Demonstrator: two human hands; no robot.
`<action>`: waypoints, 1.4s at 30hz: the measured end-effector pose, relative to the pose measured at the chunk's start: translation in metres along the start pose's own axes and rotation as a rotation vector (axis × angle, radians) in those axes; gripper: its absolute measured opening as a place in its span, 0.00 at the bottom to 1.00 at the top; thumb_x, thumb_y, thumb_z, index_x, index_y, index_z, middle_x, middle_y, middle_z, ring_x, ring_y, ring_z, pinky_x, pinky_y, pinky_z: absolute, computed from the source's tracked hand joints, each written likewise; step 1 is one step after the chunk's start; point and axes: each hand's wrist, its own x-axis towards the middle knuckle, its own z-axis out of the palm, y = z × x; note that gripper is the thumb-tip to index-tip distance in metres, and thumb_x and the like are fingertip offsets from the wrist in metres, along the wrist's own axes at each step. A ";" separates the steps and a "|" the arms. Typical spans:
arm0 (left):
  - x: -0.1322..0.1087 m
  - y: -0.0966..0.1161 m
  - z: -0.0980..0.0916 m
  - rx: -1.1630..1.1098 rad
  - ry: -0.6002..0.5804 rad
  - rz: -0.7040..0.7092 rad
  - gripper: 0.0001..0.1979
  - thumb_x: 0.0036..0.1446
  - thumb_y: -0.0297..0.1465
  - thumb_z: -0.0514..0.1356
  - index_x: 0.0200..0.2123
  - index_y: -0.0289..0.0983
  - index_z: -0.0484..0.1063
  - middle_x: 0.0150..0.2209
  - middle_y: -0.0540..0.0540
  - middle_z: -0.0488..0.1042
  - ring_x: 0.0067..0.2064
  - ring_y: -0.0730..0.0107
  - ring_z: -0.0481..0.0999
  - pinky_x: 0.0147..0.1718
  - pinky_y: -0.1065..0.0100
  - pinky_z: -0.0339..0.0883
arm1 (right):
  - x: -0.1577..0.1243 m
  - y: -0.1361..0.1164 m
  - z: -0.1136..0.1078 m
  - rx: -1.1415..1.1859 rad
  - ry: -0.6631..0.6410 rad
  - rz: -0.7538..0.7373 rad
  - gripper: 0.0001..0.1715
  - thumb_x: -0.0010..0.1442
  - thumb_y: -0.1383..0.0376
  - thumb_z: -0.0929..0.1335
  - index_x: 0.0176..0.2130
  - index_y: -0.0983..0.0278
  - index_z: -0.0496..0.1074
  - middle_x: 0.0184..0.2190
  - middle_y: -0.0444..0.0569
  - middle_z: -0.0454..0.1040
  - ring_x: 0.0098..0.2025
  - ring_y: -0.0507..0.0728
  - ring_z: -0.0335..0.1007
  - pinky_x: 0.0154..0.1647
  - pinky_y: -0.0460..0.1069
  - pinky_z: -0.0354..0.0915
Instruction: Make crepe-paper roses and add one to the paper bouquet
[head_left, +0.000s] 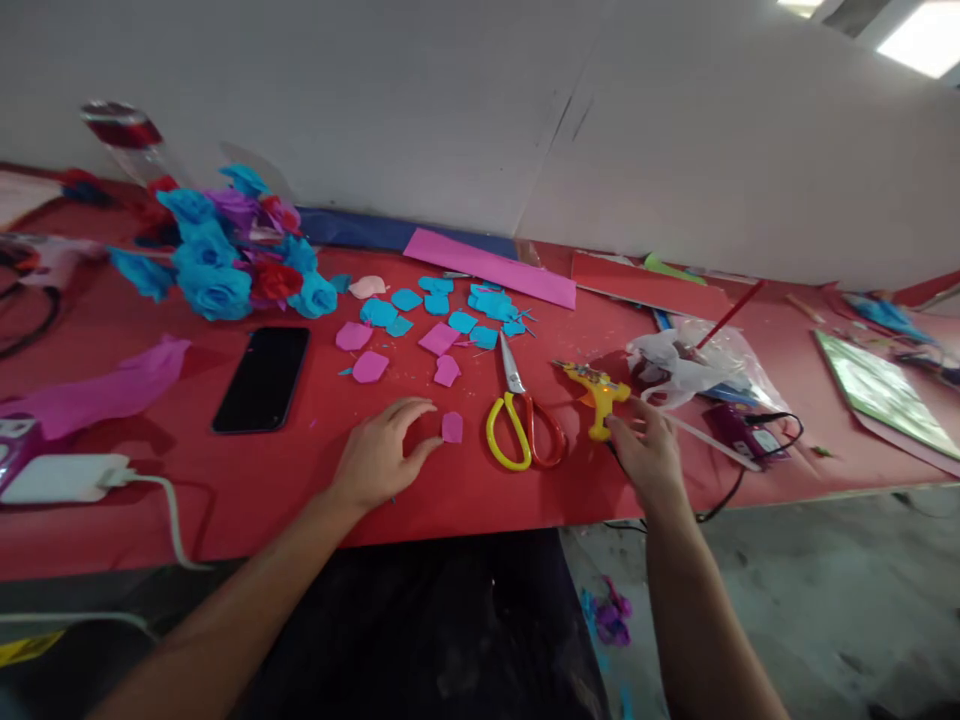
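Observation:
My left hand (pixel 384 452) rests on the red table, thumb and fingers apart, with nothing between them. Just right of its fingertips lies a small magenta paper petal (pixel 451 427). My right hand (pixel 646 440) is at the handle end of a yellow glue gun (pixel 602 398), its fingers curled against it; whether it grips the gun is hard to make out. Scissors (pixel 520 410) with one yellow and one red handle lie between my hands, blades pointing away. Beyond are several magenta petals (pixel 370 367) and several blue petals (pixel 487 300).
At the back left stand blue, purple and red paper flowers (pixel 214 262). A black phone (pixel 262 380) and a white charger (pixel 66 478) with a cable lie left. A magenta strip (pixel 491 267) is at the back; plastic wrap (pixel 731 355) and a purple box (pixel 746 432) are right.

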 end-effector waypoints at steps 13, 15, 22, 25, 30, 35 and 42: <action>0.003 0.002 -0.018 -0.400 0.471 -0.218 0.08 0.57 0.32 0.57 0.35 0.38 0.76 0.37 0.45 0.76 0.39 0.67 0.74 0.41 0.68 0.65 | -0.055 -0.099 0.111 -0.405 -0.628 -0.553 0.04 0.55 0.68 0.67 0.31 0.63 0.74 0.36 0.53 0.75 0.45 0.65 0.64 0.41 0.56 0.56; 0.013 0.004 -0.024 -0.619 0.507 -0.324 0.07 0.54 0.33 0.61 0.35 0.38 0.77 0.36 0.46 0.76 0.40 0.68 0.74 0.41 0.68 0.64 | -0.042 -0.102 0.120 -0.255 -0.681 -0.541 0.04 0.53 0.71 0.67 0.30 0.63 0.72 0.34 0.52 0.75 0.42 0.62 0.67 0.41 0.55 0.58; 0.084 0.016 -0.038 -1.404 0.153 -0.480 0.13 0.39 0.30 0.71 0.32 0.34 0.78 0.24 0.51 0.69 0.25 0.80 0.67 0.26 0.75 0.62 | 0.021 -0.130 0.149 0.838 -0.596 -0.160 0.09 0.52 0.61 0.69 0.32 0.61 0.66 0.25 0.40 0.69 0.26 0.51 0.68 0.30 0.47 0.65; 0.098 0.016 -0.026 -1.462 0.111 -0.423 0.12 0.41 0.30 0.70 0.32 0.33 0.77 0.23 0.51 0.68 0.24 0.81 0.65 0.24 0.77 0.59 | 0.028 -0.126 0.151 0.958 -0.496 -0.091 0.14 0.48 0.61 0.72 0.36 0.61 0.68 0.25 0.40 0.71 0.26 0.50 0.68 0.31 0.47 0.66; 0.093 0.014 -0.005 -1.462 0.134 -0.408 0.18 0.41 0.25 0.70 0.39 0.36 0.76 0.23 0.53 0.67 0.24 0.81 0.64 0.22 0.77 0.56 | 0.021 -0.118 0.147 0.949 -0.482 -0.038 0.17 0.49 0.62 0.72 0.39 0.61 0.67 0.27 0.42 0.76 0.28 0.52 0.71 0.34 0.49 0.68; 0.091 0.018 -0.001 -1.498 0.116 -0.502 0.20 0.39 0.25 0.70 0.41 0.35 0.77 0.24 0.52 0.69 0.24 0.81 0.65 0.23 0.77 0.56 | 0.012 -0.124 0.145 0.899 -0.470 -0.071 0.17 0.50 0.64 0.71 0.41 0.60 0.67 0.30 0.42 0.74 0.30 0.52 0.72 0.35 0.48 0.69; 0.093 0.017 -0.002 -1.441 0.178 -0.530 0.15 0.35 0.29 0.72 0.32 0.32 0.79 0.22 0.50 0.70 0.24 0.80 0.65 0.23 0.76 0.56 | 0.004 -0.126 0.143 0.788 -0.465 -0.141 0.16 0.52 0.66 0.69 0.43 0.60 0.66 0.32 0.43 0.73 0.32 0.52 0.72 0.36 0.49 0.68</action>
